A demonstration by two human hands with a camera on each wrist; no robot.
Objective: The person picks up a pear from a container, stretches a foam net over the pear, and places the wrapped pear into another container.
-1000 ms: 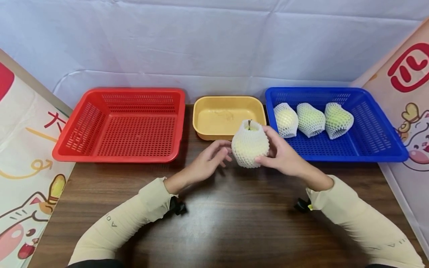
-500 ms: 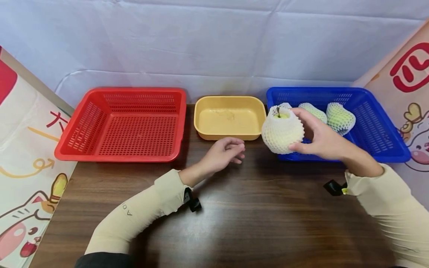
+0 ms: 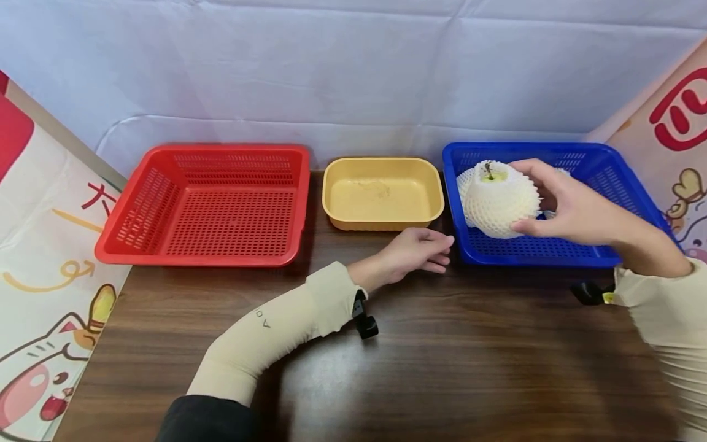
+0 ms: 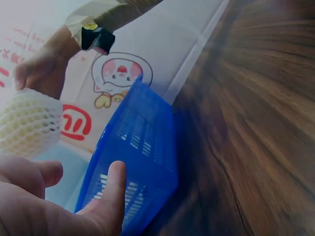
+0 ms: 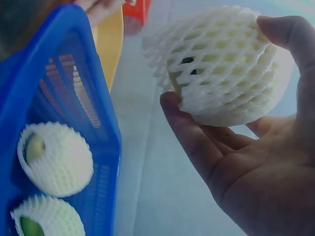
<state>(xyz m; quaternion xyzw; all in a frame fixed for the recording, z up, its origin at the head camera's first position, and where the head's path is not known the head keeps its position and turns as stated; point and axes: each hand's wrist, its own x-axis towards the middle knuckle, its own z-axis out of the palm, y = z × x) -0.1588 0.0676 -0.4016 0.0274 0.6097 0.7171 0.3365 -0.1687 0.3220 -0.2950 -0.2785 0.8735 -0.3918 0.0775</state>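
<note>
Over the left part of the blue basket [image 3: 541, 255], my right hand [image 3: 580, 209] grips a pear [image 3: 499, 202] in a white foam net, its stem end up. The right wrist view shows thumb and fingers around the netted pear [image 5: 221, 64], above the basket's rim. Other netted pears [image 5: 59, 160] lie inside the basket, mostly hidden in the head view by the held one and the hand. My left hand [image 3: 411, 255] hovers near the basket's front left corner, fingers loosely bent and holding nothing.
A yellow tub [image 3: 383, 215] stands between the blue basket and a red basket [image 3: 226, 221] on the left. All three line up on the dark wooden table [image 3: 469, 356] before a white cloth backdrop [image 3: 342, 67]. Printed panels flank both sides.
The right hand has carried the netted pear rightward from in front of the yellow tub to above the blue basket. The left hand has left the pear and followed to the right.
</note>
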